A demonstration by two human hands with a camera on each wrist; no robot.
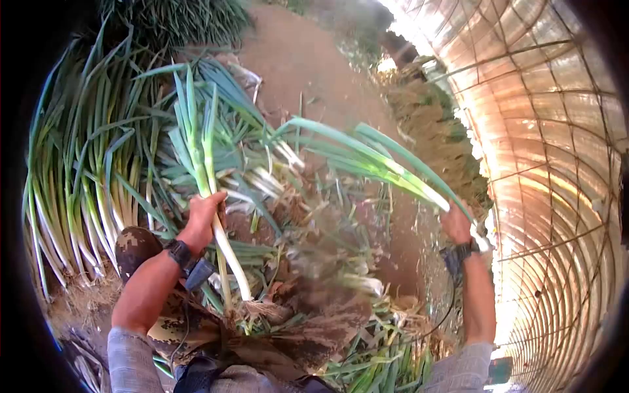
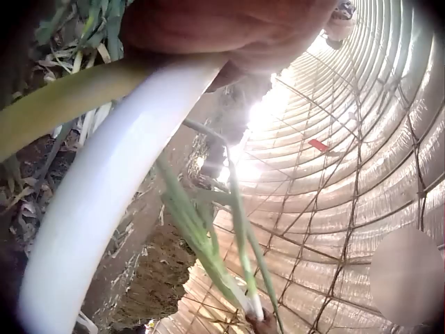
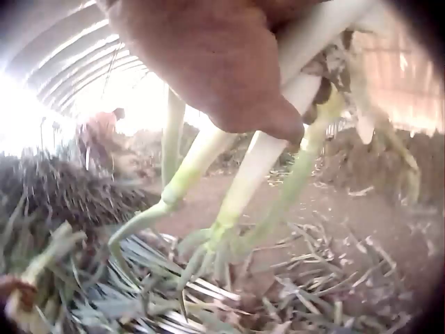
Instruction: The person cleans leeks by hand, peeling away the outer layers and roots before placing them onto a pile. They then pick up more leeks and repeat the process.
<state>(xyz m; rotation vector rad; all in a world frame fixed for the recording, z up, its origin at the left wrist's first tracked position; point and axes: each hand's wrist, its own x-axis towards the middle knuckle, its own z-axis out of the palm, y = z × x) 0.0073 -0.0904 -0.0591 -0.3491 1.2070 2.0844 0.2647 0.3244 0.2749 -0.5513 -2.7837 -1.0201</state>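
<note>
My left hand [image 1: 204, 213] grips green onions [image 1: 208, 157] around their stems, leaves pointing up and away from me. Below the fist, a thick white stem [image 2: 104, 188] and a thinner yellowish one [image 2: 69, 101] stick out; roots [image 1: 265, 310] show at the lower end. Out to the right, my right hand [image 1: 457, 224] holds several more green onions [image 1: 386, 167] by their white ends. Their leaves stretch back to the left in the head view. In the right wrist view the thumb lies across the white stems [image 3: 254, 167], and the leaves hang below.
Many green onions [image 1: 78, 177] lean together at the left, with a dark leafy heap [image 1: 177, 23] behind. Loose onions and leaf scraps [image 1: 386, 357] litter the soil around my legs. A plastic wall with a lattice [image 1: 550, 164] curves along the right. Another person [image 3: 101, 136] is farther off.
</note>
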